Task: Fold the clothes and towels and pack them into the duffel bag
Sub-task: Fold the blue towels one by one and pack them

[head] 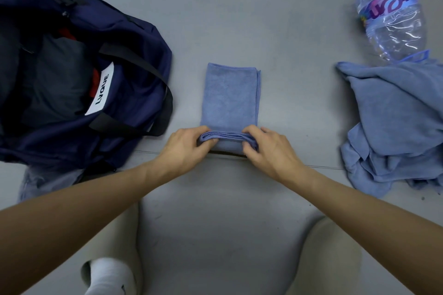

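Upper left of frame: bag [134,74], navy, mouth open, dark and red cloth already inside, white label facing up; a pale denim-like piece [48,182] pokes out beneath its lower edge. Centre: left hand [184,148], fingers curled round the near left corner of the towel [230,98]. The towel is blue, folded into a narrow strip lying flat on the grey surface [239,19], its long axis running away from the person, its near end lifted into a low roll. Right hand [268,148], just right of centre, pinches the near right corner of the same towel, thumb under and fingers over. Right edge: pile [393,127] of unfolded blue towels, well apart from the strip. Upper right: crumpled clear bottle [390,14], its lower end touching the pile. Risks, as judged: the stacked layers along the strip's right side look loose and may splay if the near end is carried over unevenly; one hand leading the other would skew the fold; a slack pinch could drop inner layers.
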